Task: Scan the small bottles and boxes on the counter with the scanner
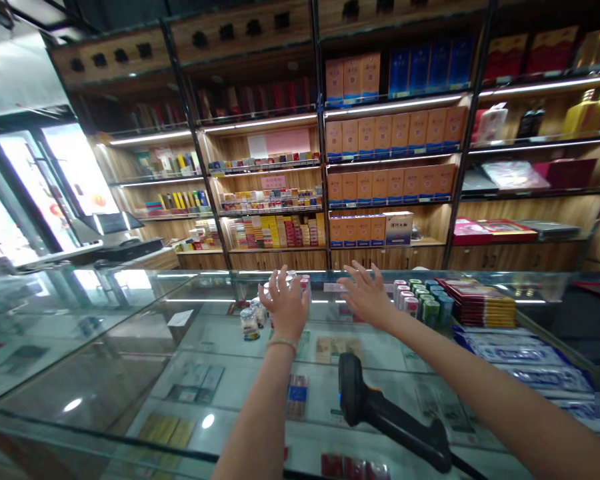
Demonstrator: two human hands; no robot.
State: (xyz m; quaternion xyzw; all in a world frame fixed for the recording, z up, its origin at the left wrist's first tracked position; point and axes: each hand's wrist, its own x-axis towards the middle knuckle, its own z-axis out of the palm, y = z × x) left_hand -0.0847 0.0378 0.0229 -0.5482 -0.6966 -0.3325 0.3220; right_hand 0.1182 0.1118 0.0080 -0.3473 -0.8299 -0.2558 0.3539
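Note:
Both of my arms reach forward over the glass counter (220,363). My left hand (286,305), with a thin band at the wrist, has its fingers spread and holds nothing. Small clear bottles with white contents (250,327) stand just left of it, and more small containers are partly hidden behind its fingers. My right hand (366,297) is also empty, fingers apart. Closest to it on the right are rows of small pink, green and blue canisters (430,311). A black handheld barcode scanner (395,417) lies between my forearms. I cannot tell whether either hand touches anything.
At the right, stacked red and gold flat packs (480,303) sit beside blue-and-white packets (525,363). Under the glass are flat packs (297,395). Behind the counter, lit wooden shelves hold orange-brown boxes (393,187) and small cartons (280,231). A monitor (113,225) stands far left.

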